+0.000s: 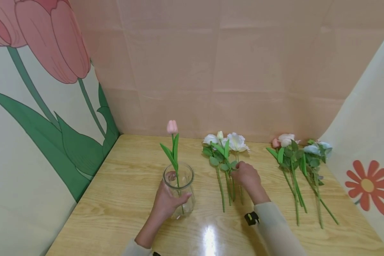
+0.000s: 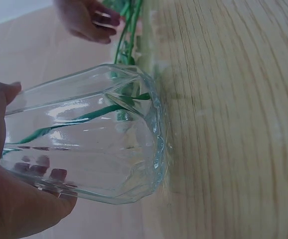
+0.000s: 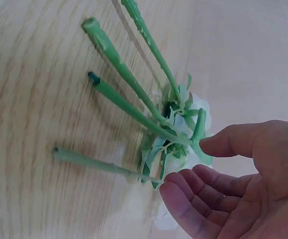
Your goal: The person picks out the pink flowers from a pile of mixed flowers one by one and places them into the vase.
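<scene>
My left hand (image 1: 167, 201) grips a clear glass vase (image 1: 188, 192), its fingers and thumb around the upper part. One pink tulip (image 1: 172, 127) with green leaves leans in the vase, and its stem (image 2: 79, 119) shows through the faceted glass in the left wrist view. To the right, my right hand (image 1: 247, 176) reaches over a bunch of white flowers (image 1: 238, 142) lying on the table. In the right wrist view, thumb and fingers (image 3: 183, 199) are apart, with the fingertips right at the green stems (image 3: 134, 117). A pale tulip bud (image 1: 219, 135) lies among the white blooms.
Farther right on the wooden table (image 1: 121, 185) lie pinkish flowers (image 1: 286, 140) and light blue flowers (image 1: 313, 149), their stems pointing toward me. A plain pinkish cloth (image 1: 179, 71) hangs behind the table. Printed floral sheets (image 1: 6, 149) stand at both sides.
</scene>
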Available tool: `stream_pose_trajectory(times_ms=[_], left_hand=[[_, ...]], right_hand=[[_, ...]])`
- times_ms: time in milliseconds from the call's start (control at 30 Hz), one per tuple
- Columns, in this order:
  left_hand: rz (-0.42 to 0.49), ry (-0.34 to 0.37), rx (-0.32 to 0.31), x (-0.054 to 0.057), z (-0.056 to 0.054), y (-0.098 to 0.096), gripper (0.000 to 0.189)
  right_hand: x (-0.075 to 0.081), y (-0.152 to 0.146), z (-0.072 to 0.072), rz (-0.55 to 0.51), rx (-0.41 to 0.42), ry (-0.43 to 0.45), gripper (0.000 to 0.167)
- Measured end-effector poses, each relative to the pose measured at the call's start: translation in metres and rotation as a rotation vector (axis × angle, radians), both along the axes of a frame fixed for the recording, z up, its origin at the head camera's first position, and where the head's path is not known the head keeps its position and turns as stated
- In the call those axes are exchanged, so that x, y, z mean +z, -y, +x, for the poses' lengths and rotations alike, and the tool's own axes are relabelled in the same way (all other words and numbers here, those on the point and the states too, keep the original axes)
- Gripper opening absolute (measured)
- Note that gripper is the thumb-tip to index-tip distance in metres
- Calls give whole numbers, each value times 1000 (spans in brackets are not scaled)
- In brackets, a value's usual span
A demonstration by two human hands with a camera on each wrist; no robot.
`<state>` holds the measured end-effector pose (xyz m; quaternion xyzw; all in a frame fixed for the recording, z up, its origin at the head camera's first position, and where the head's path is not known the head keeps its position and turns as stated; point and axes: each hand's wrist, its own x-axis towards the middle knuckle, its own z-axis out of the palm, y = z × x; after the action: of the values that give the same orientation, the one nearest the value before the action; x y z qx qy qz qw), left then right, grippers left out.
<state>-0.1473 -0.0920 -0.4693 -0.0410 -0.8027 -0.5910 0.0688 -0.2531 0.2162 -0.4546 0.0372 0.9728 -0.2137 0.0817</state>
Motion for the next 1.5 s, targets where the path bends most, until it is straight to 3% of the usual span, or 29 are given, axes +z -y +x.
stream_pose_trajectory(times_ms=[500,1500], left_hand=[[-4,0,1,2,0,1,88],[20,-11,-14,-1,0,1,89]], right_hand=[[5,-28,5,43,9,-52,46],[0,-103,18,64,-69,5,56]])
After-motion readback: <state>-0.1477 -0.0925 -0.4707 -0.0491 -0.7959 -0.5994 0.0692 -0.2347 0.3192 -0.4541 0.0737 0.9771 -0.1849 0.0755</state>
